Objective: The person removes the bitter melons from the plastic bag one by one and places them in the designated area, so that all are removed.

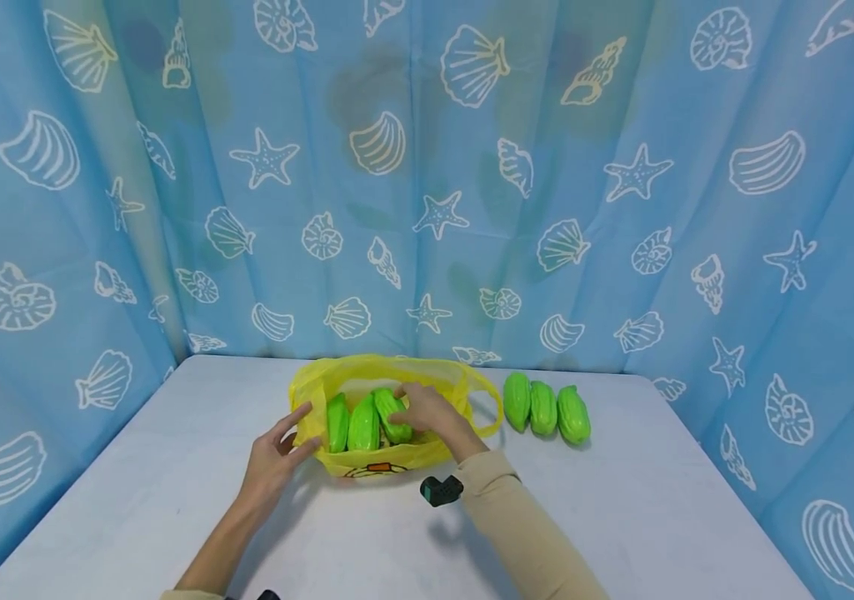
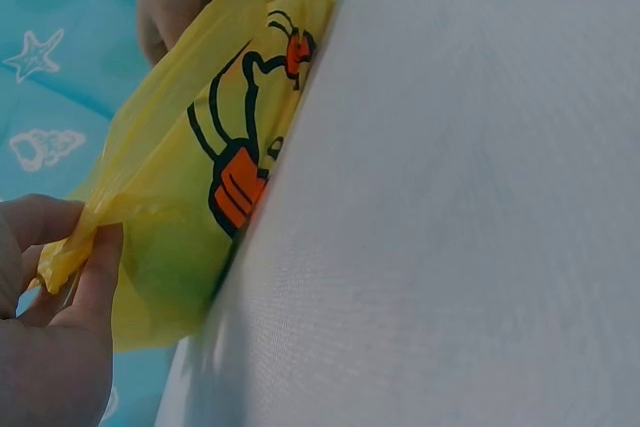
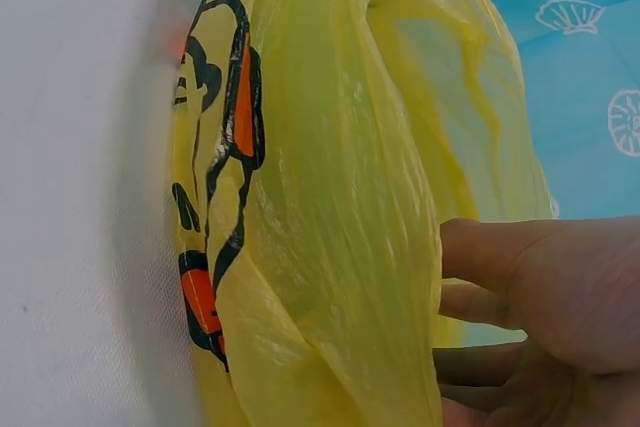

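A thin yellow plastic bag (image 1: 397, 457) with a black and orange print lies on the white table, its mouth spread open. Inside it are three glossy green ribbed fruits, one at the left (image 1: 338, 423), one in the middle (image 1: 363, 425) and a tilted one (image 1: 387, 404) at the right. My left hand (image 1: 274, 454) holds the bag's left edge; the left wrist view shows thumb and fingers pinching the yellow film. My right hand (image 1: 430, 411) reaches in over the right side, fingertips around the tilted fruit. In the right wrist view the bag wall hides those fingertips.
Three more green fruits (image 1: 542, 408) lie side by side on the table to the right of the bag. A yellow bag handle (image 1: 500, 408) loops out toward them. Behind the table (image 1: 621, 500) hangs a blue curtain (image 1: 427, 175) with white shells and starfish.
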The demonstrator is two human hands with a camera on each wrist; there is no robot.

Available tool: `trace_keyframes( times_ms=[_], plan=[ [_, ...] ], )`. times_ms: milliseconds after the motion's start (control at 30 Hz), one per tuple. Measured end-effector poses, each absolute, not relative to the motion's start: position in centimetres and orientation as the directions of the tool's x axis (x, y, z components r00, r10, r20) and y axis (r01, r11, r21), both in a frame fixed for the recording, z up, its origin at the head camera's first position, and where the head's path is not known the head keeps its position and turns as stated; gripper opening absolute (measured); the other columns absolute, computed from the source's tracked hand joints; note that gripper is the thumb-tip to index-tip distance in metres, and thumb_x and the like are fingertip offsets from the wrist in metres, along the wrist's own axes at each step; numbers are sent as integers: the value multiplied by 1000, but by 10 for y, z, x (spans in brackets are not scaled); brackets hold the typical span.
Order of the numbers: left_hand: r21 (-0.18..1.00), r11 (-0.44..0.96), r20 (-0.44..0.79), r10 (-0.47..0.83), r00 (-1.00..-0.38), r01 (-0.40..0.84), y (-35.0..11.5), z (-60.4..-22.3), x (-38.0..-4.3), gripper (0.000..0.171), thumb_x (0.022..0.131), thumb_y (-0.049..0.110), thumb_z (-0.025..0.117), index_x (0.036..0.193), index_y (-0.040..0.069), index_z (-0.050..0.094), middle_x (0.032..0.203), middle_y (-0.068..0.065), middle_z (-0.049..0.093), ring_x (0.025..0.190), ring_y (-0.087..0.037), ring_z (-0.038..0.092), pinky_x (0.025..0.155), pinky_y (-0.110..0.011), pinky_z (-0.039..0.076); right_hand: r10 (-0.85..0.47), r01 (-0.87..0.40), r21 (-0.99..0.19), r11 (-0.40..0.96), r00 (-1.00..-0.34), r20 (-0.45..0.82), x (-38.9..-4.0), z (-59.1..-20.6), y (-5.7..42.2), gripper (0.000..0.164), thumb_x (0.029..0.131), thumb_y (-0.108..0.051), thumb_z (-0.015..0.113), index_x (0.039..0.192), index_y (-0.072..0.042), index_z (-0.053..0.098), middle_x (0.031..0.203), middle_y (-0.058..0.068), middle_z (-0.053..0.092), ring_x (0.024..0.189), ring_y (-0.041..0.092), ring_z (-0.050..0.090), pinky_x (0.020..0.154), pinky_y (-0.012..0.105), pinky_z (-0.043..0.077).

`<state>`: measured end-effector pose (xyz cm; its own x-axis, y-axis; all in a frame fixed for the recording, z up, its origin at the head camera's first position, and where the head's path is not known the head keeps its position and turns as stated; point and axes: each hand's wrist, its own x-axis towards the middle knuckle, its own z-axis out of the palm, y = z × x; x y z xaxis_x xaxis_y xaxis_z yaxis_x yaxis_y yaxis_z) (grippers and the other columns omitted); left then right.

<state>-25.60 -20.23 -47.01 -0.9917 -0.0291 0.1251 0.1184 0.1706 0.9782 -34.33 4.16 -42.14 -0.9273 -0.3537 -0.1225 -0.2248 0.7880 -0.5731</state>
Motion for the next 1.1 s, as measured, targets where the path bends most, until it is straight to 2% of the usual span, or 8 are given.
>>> trace_keyframes(
  times_ms=[200, 333, 500, 633, 733, 833, 967, 1100],
  plan=[
    [976, 177, 130, -33, -991, 123, -203, -471, -256, 61, 92, 19, 69, 148, 17, 44, 160, -6, 32, 140, -29, 43, 91, -8, 48, -346, -231, -564, 793, -932, -104, -342, -423, 41, 51, 93, -26, 68, 137, -7, 53, 136, 15, 58, 72, 17, 61, 69, 30, 50],
    [977, 176, 127, -35, -991, 119, -202, -471, -255, 61, 92, 18, 69, 148, 17, 45, 160, -6, 32, 140, -29, 42, 90, -8, 48, -352, -238, -574, 783, -931, -94, -340, -423, 42, 52, 93, -26, 68, 138, -7, 52, 126, 15, 64, 67, 15, 57, 64, 29, 49],
    [977, 174, 132, -28, -991, 125, -202, -470, -255, 61, 92, 18, 69, 148, 16, 44, 160, -6, 31, 140, -29, 42, 89, -7, 47, -352, -242, -576, 781, -932, -85, -340, -421, 42, 51, 94, -26, 67, 139, -8, 51, 124, 14, 64, 63, 15, 58, 61, 27, 48],
    [979, 164, 128, -34, -991, 121, -203, -470, -254, 61, 92, 17, 69, 148, 16, 44, 160, -6, 31, 139, -27, 43, 89, -7, 48, -347, -248, -560, 790, -935, -76, -339, -420, 42, 51, 93, -27, 68, 138, -8, 53, 133, 14, 60, 81, 20, 64, 67, 30, 51],
    [979, 164, 127, -36, -991, 119, -203, -470, -254, 61, 92, 17, 69, 148, 16, 44, 160, -6, 31, 139, -27, 43, 89, -7, 48, -345, -253, -552, 795, -936, -68, -338, -420, 44, 50, 93, -27, 68, 136, -8, 54, 131, 13, 61, 98, 25, 61, 72, 33, 51],
    [979, 164, 129, -34, -991, 122, -203, -469, -254, 61, 92, 17, 69, 148, 16, 44, 160, -6, 31, 140, -27, 42, 89, -7, 48, -339, -248, -555, 794, -939, -64, -336, -420, 47, 49, 93, -27, 68, 136, -8, 54, 127, 13, 63, 92, 23, 61, 68, 31, 50],
    [980, 161, 125, -36, -992, 117, -203, -468, -255, 61, 92, 16, 69, 148, 15, 44, 160, -6, 31, 140, -28, 42, 89, -7, 48, -335, -243, -569, 786, -940, -61, -334, -418, 50, 49, 93, -27, 67, 137, -8, 53, 119, 13, 65, 69, 16, 59, 58, 27, 47],
    [981, 157, 123, -39, -992, 115, -202, -468, -255, 62, 92, 15, 69, 148, 15, 44, 160, -5, 31, 139, -28, 43, 88, -7, 48, -341, -249, -583, 773, -939, -51, -332, -416, 55, 50, 94, -27, 67, 137, -7, 52, 113, 12, 66, 71, 15, 59, 60, 27, 49]
  ],
)
